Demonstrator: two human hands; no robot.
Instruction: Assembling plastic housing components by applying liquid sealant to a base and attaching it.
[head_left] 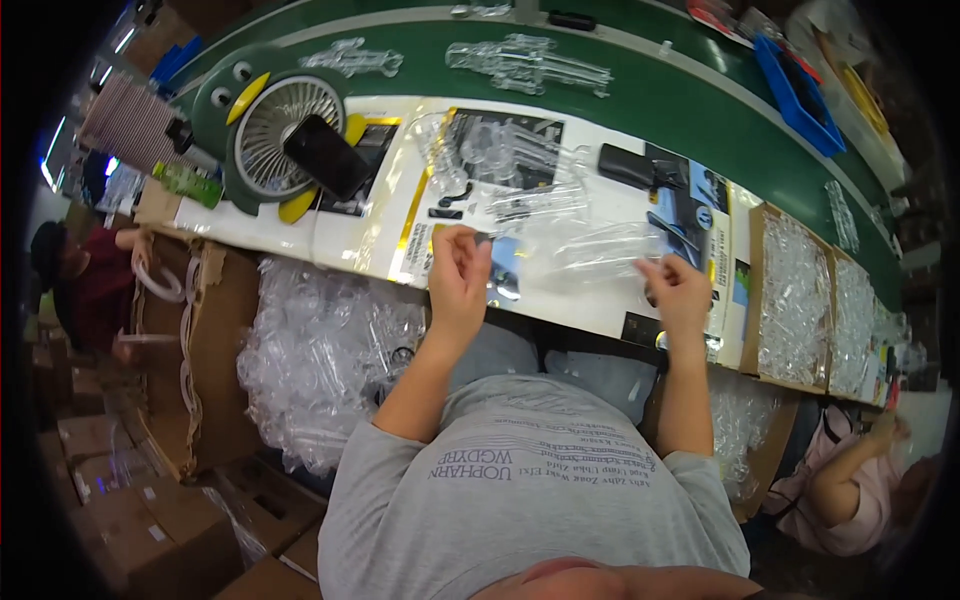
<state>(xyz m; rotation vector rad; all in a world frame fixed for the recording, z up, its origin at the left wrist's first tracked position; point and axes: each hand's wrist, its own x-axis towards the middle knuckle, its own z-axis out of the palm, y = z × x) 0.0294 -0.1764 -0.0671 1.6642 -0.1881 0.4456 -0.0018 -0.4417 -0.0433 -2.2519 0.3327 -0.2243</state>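
A clear plastic bag [600, 250] stretches over the printed sheets on the table, between my two hands. My right hand [682, 298] pinches the bag's right end with thumb and fingers. To the left of the bag, my left hand [460, 285] is closed, thumb against the fingers; what lies in it, if anything, I cannot make out. Just beyond the bag lie several clear plastic pieces [500, 150], partly overlapping. A black flat case [625, 166] rests past the bag on the right.
A green penguin-shaped fan [285, 135] carries a black phone [327, 157] at the left. More clear pieces [528, 66] lie on the green conveyor belt [420, 90]. Cardboard boxes of clear parts [795, 300] stand at right. Left of my lap is a heap of clear bags [320, 350]. Other people sit on both sides.
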